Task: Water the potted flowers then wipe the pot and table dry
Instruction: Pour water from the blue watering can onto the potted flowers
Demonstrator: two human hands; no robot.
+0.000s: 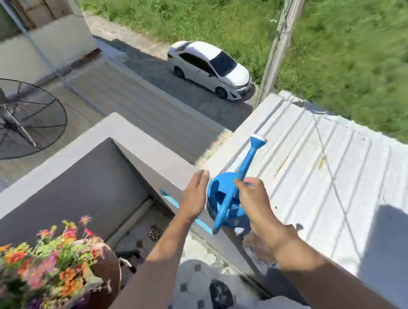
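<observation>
A blue watering can point(223, 198) stands on top of the grey balcony wall point(145, 151), its spout with a white rose pointing up and away to the right. My right hand point(253, 199) is at the can's handle, fingers curled around the thin blue bar. My left hand point(195, 194) is just left of the can, fingers straight and apart, holding nothing. The potted flowers point(39, 269), orange, pink and purple in a brown pot point(108, 265), stand at the lower left, blurred.
Beyond the wall lies a white corrugated roof point(330, 176), then grass, a street and a white car point(209, 68) far below. A round mesh dish point(5, 115) sits at the left. The tiled balcony floor point(196, 298) has a drain point(154, 232).
</observation>
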